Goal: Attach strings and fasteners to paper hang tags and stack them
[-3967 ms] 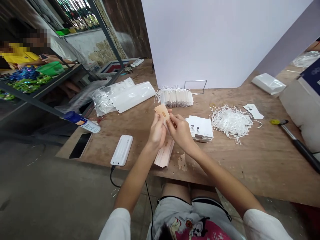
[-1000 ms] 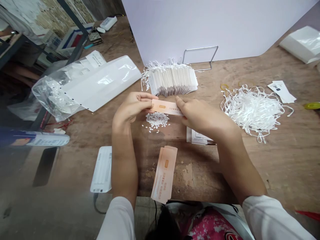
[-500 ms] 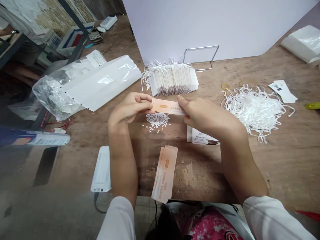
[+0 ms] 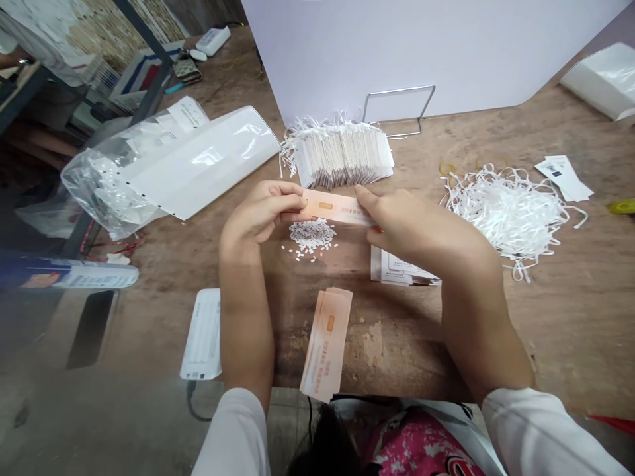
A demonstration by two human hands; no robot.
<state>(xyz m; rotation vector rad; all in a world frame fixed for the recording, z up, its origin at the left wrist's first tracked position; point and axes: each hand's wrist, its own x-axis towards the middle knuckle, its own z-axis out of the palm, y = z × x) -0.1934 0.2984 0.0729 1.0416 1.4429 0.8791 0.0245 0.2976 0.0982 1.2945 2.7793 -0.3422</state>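
An orange printed card point(image 4: 333, 206) is stretched lengthwise between my hands, above the table. My left hand point(image 4: 268, 210) pinches its left end between thumb and fingers. The right end is gripped by my right hand point(image 4: 397, 215), which covers part of the print. Just below the card lies a small heap of tiny white pieces point(image 4: 311, 237). Nearer to me sits a stack of similar orange cards point(image 4: 328, 344), slightly fanned. Partly under my right wrist are white printed cards point(image 4: 397, 268). Behind my hands stands a long row of white tags point(image 4: 344, 155) with strings at the back.
To the right is a tangled pile of white strings point(image 4: 503, 211), with white cards point(image 4: 564, 177) beside it. A clear plastic bag point(image 4: 106, 192) and white sleeve lie left. A wire stand point(image 4: 421, 125), a phone point(image 4: 92, 329) and a white power bank point(image 4: 202, 334) are also here.
Both hands keep hold of the orange card, and it has shifted very slightly to the right. The cards and piles on the table look the same.
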